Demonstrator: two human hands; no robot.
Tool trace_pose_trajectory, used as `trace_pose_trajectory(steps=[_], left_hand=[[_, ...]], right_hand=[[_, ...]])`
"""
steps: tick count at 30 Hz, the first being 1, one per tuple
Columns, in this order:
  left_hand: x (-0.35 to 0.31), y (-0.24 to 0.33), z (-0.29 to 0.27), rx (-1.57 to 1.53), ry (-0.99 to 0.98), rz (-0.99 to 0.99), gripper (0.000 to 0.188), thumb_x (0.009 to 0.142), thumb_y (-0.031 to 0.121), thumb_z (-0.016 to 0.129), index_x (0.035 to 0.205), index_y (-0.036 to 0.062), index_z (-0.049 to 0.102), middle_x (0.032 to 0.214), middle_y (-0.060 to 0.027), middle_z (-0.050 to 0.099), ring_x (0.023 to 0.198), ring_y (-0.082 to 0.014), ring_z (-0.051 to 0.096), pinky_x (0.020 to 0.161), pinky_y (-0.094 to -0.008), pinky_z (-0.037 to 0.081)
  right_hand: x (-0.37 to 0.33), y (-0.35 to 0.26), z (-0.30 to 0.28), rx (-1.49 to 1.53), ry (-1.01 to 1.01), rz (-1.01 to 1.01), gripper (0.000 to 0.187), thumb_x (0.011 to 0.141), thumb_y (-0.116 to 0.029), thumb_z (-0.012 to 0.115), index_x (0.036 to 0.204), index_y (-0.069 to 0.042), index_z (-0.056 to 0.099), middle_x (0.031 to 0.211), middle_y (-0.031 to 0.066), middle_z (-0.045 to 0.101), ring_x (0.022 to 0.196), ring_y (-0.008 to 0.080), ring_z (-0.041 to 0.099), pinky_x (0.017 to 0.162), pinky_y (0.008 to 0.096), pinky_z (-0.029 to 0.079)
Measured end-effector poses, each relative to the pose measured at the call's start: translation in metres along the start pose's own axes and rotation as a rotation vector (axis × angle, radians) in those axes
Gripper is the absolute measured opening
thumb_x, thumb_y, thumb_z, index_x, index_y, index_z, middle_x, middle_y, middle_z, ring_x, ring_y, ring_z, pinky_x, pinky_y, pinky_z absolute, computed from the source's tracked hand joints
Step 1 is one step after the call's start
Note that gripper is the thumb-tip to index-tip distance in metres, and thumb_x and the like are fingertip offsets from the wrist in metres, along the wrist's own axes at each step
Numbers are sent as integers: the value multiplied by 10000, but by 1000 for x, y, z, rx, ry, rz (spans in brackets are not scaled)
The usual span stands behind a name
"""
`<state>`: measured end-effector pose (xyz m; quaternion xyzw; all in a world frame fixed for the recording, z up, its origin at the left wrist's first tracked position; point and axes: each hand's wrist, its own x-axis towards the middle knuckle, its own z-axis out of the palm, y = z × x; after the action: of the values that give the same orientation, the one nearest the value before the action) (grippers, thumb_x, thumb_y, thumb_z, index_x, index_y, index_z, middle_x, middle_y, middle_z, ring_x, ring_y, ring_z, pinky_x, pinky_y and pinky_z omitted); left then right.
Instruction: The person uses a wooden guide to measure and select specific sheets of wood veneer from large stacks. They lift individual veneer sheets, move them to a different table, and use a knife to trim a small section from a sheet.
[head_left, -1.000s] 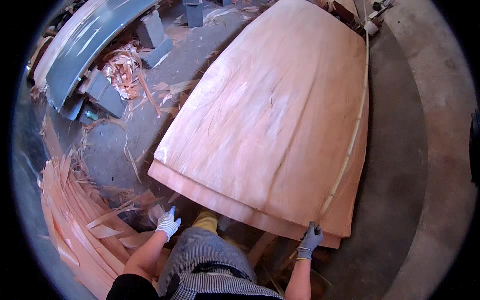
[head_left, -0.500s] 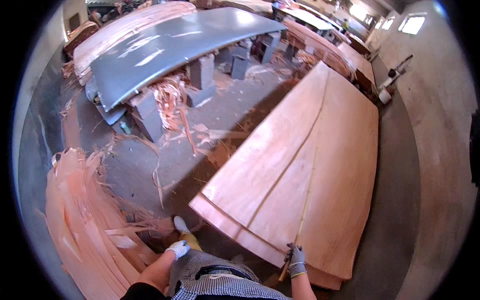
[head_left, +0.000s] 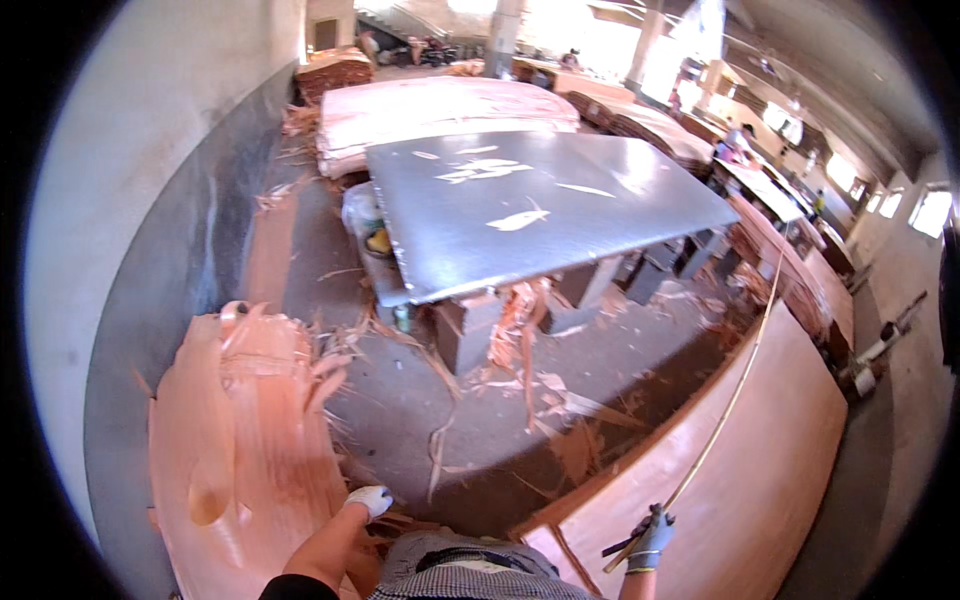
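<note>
My right hand (head_left: 652,540), in a grey glove, is closed around the lower end of a long, thin bamboo-like stick (head_left: 722,425). The stick slants up and away over a stack of wood veneer sheets (head_left: 735,440) at the right. A short dark piece sticks out beside the same fist; its kind is hidden. My left hand (head_left: 370,500), in a white glove, hangs at my left side with its fingers curled in and nothing visible in them. It is nearest to a heap of loose veneer strips (head_left: 255,430) at the left.
Ahead, a large dark sheet (head_left: 560,215) with pale scraps rests on grey blocks (head_left: 465,335). Torn veneer (head_left: 520,320) hangs between blocks and litters the floor. A pale veneer stack (head_left: 440,110) stands behind. Walls rise at both sides; people (head_left: 738,140) are far off.
My view has turned left and up, so the dark sheet is now central. The stick, formerly along the veneer sheets, now rises at a slant from my right hand.
</note>
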<state>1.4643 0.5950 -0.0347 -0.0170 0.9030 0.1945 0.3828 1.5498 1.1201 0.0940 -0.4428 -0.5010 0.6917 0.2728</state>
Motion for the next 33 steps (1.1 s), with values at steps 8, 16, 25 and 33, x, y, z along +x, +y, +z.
trace_pose_trajectory(steps=[8, 16, 25, 33], left_hand=[[115, -13, -89, -126, -61, 415, 476, 865, 391, 446, 1198, 60, 523, 1243, -173, 508, 1139, -318, 484, 958, -379, 371], [235, -106, -270, -187, 133, 179, 475, 876, 372, 443, 1244, 77, 486, 1245, -181, 505, 1146, -346, 471, 970, -382, 363], [275, -278, -406, -380, 269, -12, 423, 871, 352, 457, 1159, 60, 557, 1111, -189, 587, 1031, -333, 555, 869, -372, 435], [403, -390, -644, -421, 175, -210, 417, 888, 302, 481, 1206, 34, 520, 1208, -144, 544, 1138, -287, 489, 927, -320, 395]], right_hand=[[51, 40, 219, -76, -195, -110, 232, 836, -160, 610, 679, -133, 441, 484, -33, 404, 348, 75, 363, 317, 233, 288], [52, 52, 529, -78, -364, -53, 186, 821, -167, 612, 697, -102, 489, 474, -23, 406, 328, 83, 357, 301, 238, 284], [19, 111, 842, 52, -581, 88, 170, 847, -232, 617, 786, -103, 524, 465, -41, 403, 316, 76, 363, 285, 225, 288], [-24, 159, 1052, -137, -415, 29, 161, 834, -201, 611, 760, -89, 521, 449, -18, 410, 299, 93, 365, 271, 237, 286]])
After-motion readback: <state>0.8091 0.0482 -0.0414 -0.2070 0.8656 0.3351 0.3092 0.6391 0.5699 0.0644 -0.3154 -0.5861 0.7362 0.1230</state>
